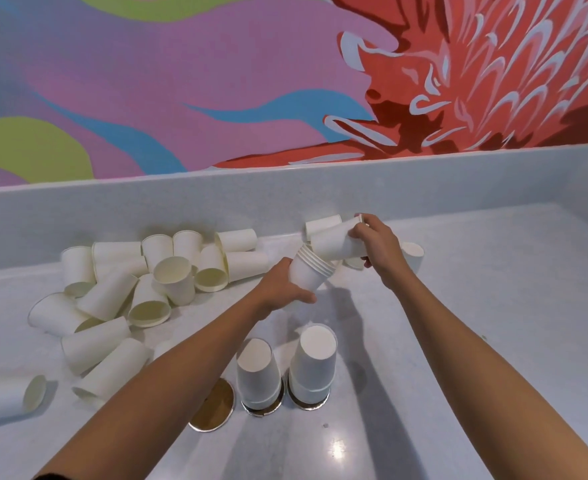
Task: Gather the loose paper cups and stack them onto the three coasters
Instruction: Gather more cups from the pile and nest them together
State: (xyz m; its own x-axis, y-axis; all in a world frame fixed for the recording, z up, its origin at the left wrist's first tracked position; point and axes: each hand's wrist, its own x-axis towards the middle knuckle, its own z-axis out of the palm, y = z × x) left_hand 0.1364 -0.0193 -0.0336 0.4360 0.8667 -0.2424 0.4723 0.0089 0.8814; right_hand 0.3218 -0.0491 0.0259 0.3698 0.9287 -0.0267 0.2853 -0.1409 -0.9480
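Head-worn view, forward-down, close over counter [458, 306]

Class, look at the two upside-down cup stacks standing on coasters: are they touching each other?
Apart. The head view shows a narrow strip of countertop between the walls of the middle stack and the right stack.

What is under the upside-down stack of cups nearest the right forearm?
A coaster lies under the stack. Only its dark front edge shows at the base. The cups cover the rest, so its top surface cannot be seen.
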